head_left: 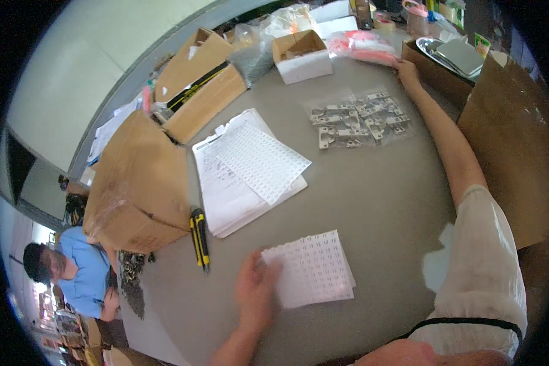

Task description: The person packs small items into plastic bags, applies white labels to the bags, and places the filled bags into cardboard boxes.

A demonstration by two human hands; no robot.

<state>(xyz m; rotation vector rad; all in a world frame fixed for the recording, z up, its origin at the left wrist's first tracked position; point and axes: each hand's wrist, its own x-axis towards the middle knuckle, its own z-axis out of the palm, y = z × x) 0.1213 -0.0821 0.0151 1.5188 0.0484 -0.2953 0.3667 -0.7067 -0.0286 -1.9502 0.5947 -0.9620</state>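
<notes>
My left hand (257, 291) is over the left edge of a small sheet of printed labels (314, 271) near the front of the table. Its fingers are smeared by motion, so I cannot tell whether they grip the paper. A second sheet shows from under its right side. Stretched far to the back right, my right hand (408, 74) has its fingers closed at the end of a clear plastic bag with pink-red contents (366, 49). Closer in than that hand lies a clear bag of metal hinges (360, 121).
Stacked papers (216, 198) with a larger label sheet (265, 160) lie mid-table, beside a yellow-black utility knife (199, 241). Cardboard boxes (141, 183) line the left, a small white box (302, 58) the back. A tall carton (509, 146) borders my right arm. A person in blue (82, 274) is at left.
</notes>
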